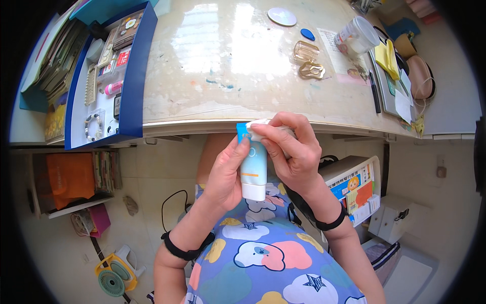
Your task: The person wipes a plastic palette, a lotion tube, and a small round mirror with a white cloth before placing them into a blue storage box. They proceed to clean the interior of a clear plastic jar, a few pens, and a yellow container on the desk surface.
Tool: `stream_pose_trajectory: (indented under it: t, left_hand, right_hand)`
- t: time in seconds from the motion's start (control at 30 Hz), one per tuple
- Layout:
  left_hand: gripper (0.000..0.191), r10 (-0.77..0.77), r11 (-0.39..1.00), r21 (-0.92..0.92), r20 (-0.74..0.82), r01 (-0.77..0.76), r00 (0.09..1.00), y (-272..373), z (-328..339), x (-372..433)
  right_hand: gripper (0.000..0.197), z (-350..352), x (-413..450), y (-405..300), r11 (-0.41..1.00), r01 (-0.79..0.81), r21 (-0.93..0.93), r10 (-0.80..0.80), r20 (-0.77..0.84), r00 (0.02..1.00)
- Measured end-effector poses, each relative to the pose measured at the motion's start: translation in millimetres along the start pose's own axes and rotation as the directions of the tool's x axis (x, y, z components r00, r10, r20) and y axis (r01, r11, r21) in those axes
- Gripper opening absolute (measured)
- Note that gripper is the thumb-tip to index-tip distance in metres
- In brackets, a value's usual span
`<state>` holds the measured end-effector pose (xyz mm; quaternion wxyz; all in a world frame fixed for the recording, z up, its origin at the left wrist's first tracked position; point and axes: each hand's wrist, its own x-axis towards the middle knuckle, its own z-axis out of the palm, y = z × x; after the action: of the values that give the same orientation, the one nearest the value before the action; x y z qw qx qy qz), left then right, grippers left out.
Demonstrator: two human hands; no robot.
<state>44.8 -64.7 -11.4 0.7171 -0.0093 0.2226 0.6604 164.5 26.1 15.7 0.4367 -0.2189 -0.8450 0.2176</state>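
My left hand (227, 173) grips a light-blue squeeze tube (253, 163) around its side, thumb on its printed front. The tube points down, its white cap (253, 192) towards me and its flat darker-blue end away from me. Pinched in the fingers of my right hand (294, 152) is a white tissue or wipe (258, 123), pressed against the tube near that flat end. Part of the tissue is tucked inside the right palm. Both hands are over my lap, just in front of the desk edge (212, 127).
On the desk (212, 98) a blue organiser box (133, 95) stands left. A gold hair clip (312, 70), an amber claw clip (306, 51), a blue oval tag (308, 34), a round white disc (282, 16), a clear plastic jar (358, 36) and a black pen (374, 93) lie right.
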Motion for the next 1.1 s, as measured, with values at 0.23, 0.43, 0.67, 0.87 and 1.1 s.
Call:
stream_pose_trajectory:
  t: [0.23, 0.43, 0.67, 0.87, 1.1]
  left_hand:
    - [0.062, 0.083, 0.7, 0.692, 0.166, -0.177, 0.983, 7, 4, -12]
    - [0.058, 0.156, 0.661, 0.711, 0.18, -0.238, 0.971, 0, -2, -6]
    - [0.051, 0.216, 0.482, 0.819, 0.235, -0.313, 0.948, 3, -7, -2]
    - [0.058, 0.058, 0.865, 0.477, 0.215, -0.157, 0.975, 6, 4, 12]
    - [0.081, 0.076, 0.851, 0.487, 0.253, -0.195, 0.964, 15, 8, 25]
  right_hand:
    - [0.034, 2, -7, -6, 0.995, -0.085, -0.046, 0.085, 0.0, 0.996]
    - [0.031, -1, -9, 1, 0.998, -0.065, 0.007, 0.065, 0.015, 0.998]
    - [0.029, 3, -6, 1, 1.0, 0.007, -0.013, -0.006, 0.048, 0.999]
    - [0.023, 8, -11, -2, 0.999, -0.033, -0.01, 0.033, -0.02, 0.999]
    - [0.023, 6, -14, -17, 0.985, 0.161, -0.055, -0.155, 0.103, 0.983]
